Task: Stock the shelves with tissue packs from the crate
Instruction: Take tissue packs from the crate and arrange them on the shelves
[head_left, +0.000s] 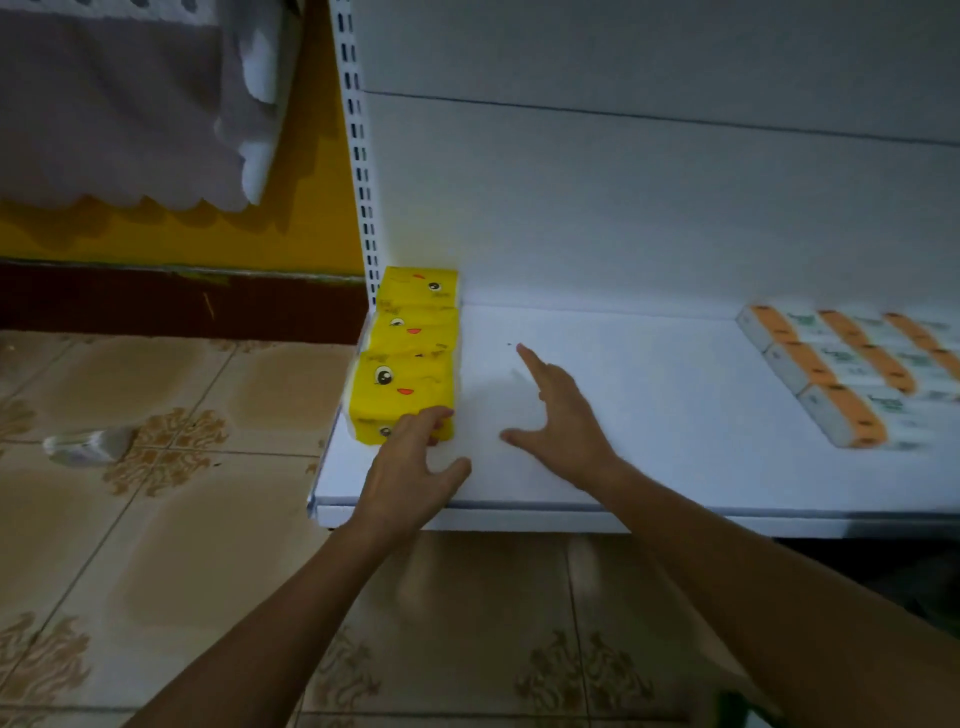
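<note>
Clearly the step in hand is squaring up the row of yellow duck-print tissue packs (408, 332), which runs front to back at the left end of the white shelf (649, 426), hard by the slotted upright (358, 156). The left hand (410, 467) has its fingers nearly straight, with the tips resting on the front pack (400, 395) and gripping nothing. The right hand (558, 415) is spread flat and empty just beside the row. A gentle push from the front (the wrapping looks soft) should close any gaps without nudging a pack off the shelf's left edge. Orange-and-white tissue packs (852, 374) lie well apart to the right, with bare shelf between. A pale wrapped pack (88, 444) lies on the tiled floor (208, 519); the crate is not in view.
</note>
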